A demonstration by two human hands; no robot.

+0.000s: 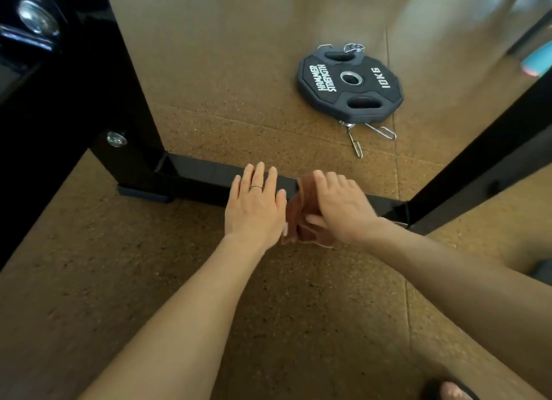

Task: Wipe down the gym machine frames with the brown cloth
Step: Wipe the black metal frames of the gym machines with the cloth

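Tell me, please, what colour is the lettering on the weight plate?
White, on the black plate; it shows clearly in the head view.

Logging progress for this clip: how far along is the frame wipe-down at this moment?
Done: cannot tell; no bar looks visibly cleaner. In hand: the right hand presses the brown cloth on the low black crossbar, with the left hand flat on the bar beside it. Left, likely: the upright post and the right-side bar.

Both hands low on a black floor bar (203, 172): left hand (255, 204) flat beside, right hand (340, 208) pressing brown cloth (298, 217); weight plate (349, 86) beyond.
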